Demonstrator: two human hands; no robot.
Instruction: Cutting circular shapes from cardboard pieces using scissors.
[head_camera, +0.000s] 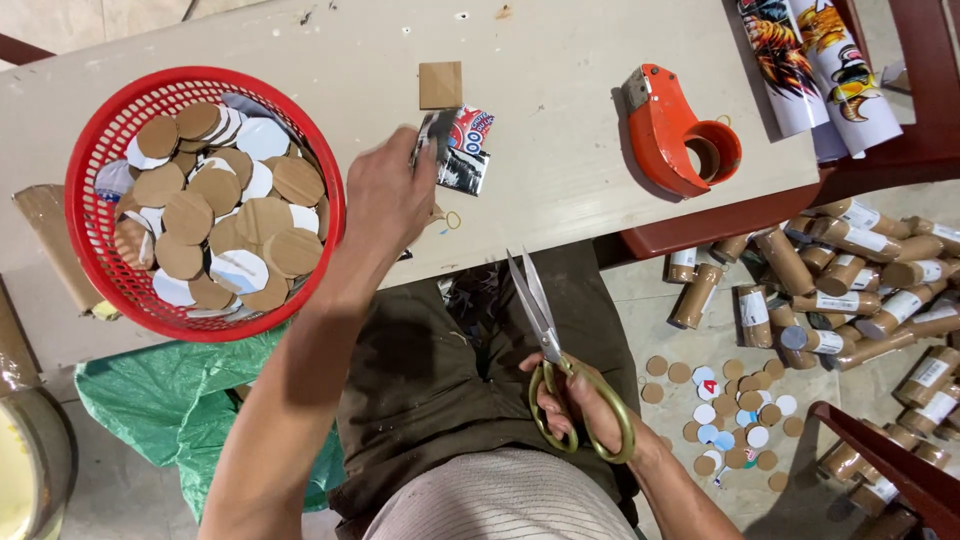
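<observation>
Left hand (388, 195): grasps a printed card scrap (455, 150) on the table (560, 130), just right of the red basket (100, 150).
Right hand (580, 410): grips brass-handled scissors (555, 350), blades parted, below the table edge.
Basket: holds cardboard discs (215, 215).

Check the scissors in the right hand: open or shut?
Shut. The scissors show both blades lying together in one narrow point, with the right hand gripping the gold handles.

Pale worktable (560, 190), scuffed; tiled floor (640, 290) beneath; dark red wooden furniture (900, 150) at right.
</observation>
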